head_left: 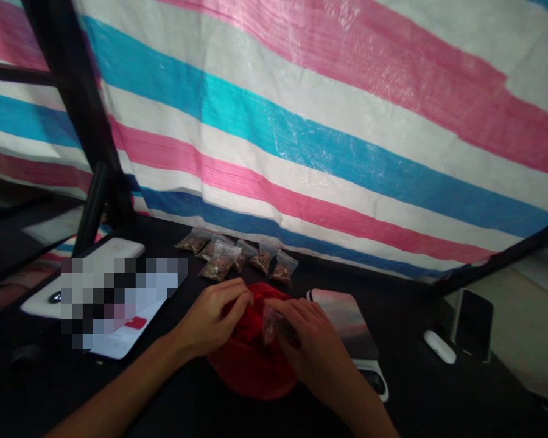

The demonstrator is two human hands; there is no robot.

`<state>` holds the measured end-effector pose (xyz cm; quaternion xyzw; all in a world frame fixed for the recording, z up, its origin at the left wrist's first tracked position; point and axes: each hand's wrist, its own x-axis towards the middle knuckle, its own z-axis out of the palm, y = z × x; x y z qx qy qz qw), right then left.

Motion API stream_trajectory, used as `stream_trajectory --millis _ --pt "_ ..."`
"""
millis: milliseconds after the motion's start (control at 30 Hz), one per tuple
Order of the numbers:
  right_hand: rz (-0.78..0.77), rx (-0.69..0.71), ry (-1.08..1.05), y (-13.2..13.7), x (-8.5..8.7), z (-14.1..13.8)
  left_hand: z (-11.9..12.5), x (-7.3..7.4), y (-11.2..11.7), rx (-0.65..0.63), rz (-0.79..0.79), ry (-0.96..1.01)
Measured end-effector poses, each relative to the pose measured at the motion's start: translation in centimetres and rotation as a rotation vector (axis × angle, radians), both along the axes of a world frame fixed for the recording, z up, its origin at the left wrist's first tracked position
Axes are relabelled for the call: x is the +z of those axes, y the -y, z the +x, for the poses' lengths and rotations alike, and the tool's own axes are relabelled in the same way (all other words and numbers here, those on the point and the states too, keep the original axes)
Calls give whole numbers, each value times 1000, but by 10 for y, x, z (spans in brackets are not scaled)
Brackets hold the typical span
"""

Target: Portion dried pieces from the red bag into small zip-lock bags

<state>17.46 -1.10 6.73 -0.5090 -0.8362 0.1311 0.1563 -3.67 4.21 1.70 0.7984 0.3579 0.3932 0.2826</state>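
A red bowl-like container [251, 359] sits on the black table [438, 395] in front of me. My left hand [212, 322] is curled over its near left rim, fingers pinched together. My right hand [308, 340] rests over the right rim and pinches a small clear plastic bag [271, 322]. What the left fingers hold is hidden. Behind the container lies a row of several small clear bags with brown contents [237, 258].
A white tablet-like device [112, 304] with a blurred screen lies at the left. A pink-grey pad [347, 322] lies to the right, and a white earbud case [439, 347] and a dark phone [472, 324] beyond. A striped tarp [324, 121] hangs behind. Black frame bars [80, 115] stand left.
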Motion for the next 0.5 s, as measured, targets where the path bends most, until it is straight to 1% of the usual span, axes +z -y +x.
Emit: stream_trajectory --millis 100,200,300,367,400,500 --pt "11 -24 -18 -1 -4 5 0 2 0 7 4 3" --pt "63 -65 -108 0 -7 20 -1 3 0 10 7 12" --pt "165 -184 -246 -1 -12 49 -1 4 1 -1 9 17" --pt "175 -274 -325 -4 -18 74 -1 4 2 -13 13 13" --pt "167 -299 -341 -6 -21 86 -1 4 3 -20 16 9" --pt "151 -316 -315 -8 -28 116 0 4 5 -48 37 -6"
